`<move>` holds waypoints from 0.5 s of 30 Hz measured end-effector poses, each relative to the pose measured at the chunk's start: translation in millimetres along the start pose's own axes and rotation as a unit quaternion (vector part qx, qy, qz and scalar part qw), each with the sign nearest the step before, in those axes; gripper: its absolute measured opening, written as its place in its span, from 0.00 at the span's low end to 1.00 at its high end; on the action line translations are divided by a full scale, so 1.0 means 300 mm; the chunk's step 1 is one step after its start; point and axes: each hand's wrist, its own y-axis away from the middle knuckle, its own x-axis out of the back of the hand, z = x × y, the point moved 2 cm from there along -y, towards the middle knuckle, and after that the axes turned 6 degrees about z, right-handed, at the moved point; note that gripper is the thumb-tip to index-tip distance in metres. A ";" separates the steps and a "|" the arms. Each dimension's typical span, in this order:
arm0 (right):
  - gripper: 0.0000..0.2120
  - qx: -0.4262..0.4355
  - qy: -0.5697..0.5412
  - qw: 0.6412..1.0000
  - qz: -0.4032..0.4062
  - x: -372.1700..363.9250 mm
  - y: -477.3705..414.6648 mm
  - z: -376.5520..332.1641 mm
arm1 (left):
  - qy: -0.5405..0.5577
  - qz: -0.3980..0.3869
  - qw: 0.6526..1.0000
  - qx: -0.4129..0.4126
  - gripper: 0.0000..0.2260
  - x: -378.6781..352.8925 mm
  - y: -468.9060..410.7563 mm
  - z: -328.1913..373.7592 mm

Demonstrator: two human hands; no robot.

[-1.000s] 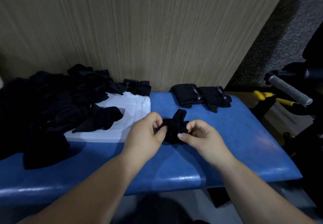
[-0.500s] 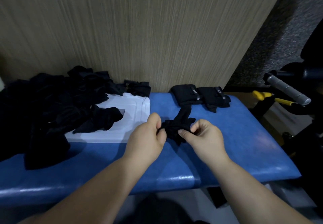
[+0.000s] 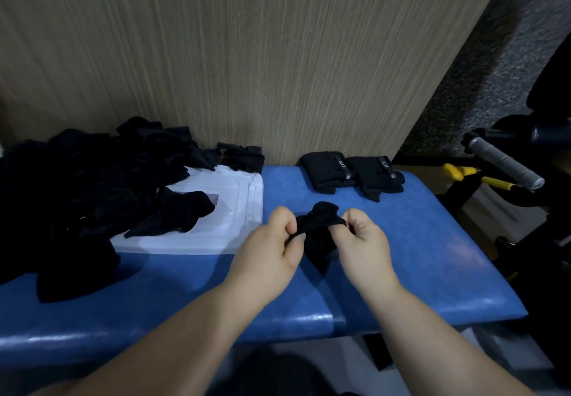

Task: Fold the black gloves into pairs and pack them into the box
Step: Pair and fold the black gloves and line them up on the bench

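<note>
A crumpled black glove (image 3: 318, 225) is stretched between my hands above the blue padded bench (image 3: 417, 256). My left hand (image 3: 272, 247) pinches its left end with thumb and fingers. My right hand (image 3: 361, 241) grips its right end, fingers curled into the fabric. Two folded glove pairs (image 3: 352, 173) lie side by side at the back of the bench. A large heap of loose black gloves (image 3: 86, 185) covers the left side and spills over a white box lid (image 3: 234, 210).
A wood-grain wall panel (image 3: 247, 55) stands right behind the bench. To the right, beyond the bench edge, are a grey-gripped bar (image 3: 503, 163), yellow-handled tools (image 3: 463, 173) and dark equipment. The bench's front edge runs below my forearms.
The glove's loose end, sticking up toward the folded pairs half a second ago, has been pulled down into a tighter bundle. Both hands have shifted slightly and stretch it between them.
</note>
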 end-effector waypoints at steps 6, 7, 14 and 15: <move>0.11 -0.061 -0.140 0.973 -0.175 -0.013 -0.009 0.006 | 0.080 0.002 0.996 0.031 0.08 0.016 -0.020 -0.015; 0.12 -0.053 -0.151 0.968 -0.192 -0.009 -0.012 0.005 | 0.078 0.007 0.996 0.032 0.08 0.020 -0.023 -0.016; 0.09 0.021 -0.122 0.986 -0.110 0.016 -0.026 0.000 | 0.112 0.006 0.993 0.041 0.08 0.019 -0.025 -0.008; 0.10 0.033 -0.106 0.989 -0.093 0.017 -0.028 0.000 | 0.111 0.006 0.993 0.041 0.08 0.016 -0.025 -0.006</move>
